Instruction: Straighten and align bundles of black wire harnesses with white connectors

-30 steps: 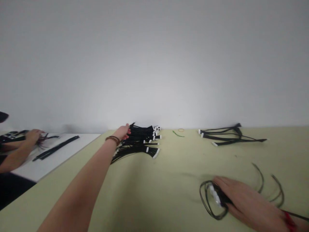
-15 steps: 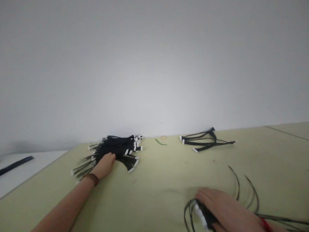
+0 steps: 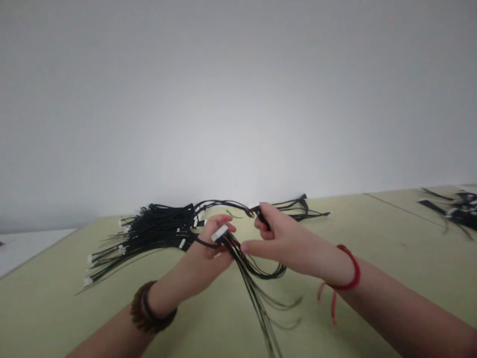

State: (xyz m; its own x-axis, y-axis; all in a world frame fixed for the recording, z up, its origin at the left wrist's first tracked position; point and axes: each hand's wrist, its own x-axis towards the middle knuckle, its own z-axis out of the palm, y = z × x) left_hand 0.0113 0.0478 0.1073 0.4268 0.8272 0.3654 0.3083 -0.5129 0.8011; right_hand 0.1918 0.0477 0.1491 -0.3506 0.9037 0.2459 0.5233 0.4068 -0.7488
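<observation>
The left hand (image 3: pixel 208 246) is closed on a white connector (image 3: pixel 219 232) of a black wire harness (image 3: pixel 250 281), pinching it between thumb and fingers, while the right hand (image 3: pixel 283 243) grips the harness's far end (image 3: pixel 259 215), its loose wires looping and hanging down above the pale green table (image 3: pixel 380 233). Behind the hands lies a large fanned pile of similar harnesses (image 3: pixel 152 233), with a smaller bundle (image 3: pixel 298 211) just beyond and another (image 3: pixel 460 211) toward the table's right side

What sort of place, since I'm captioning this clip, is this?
Probably a cable assembly bench: a heap of black wires with white connectors, a pale green table, and the left hand and right hand holding more wires.
</observation>
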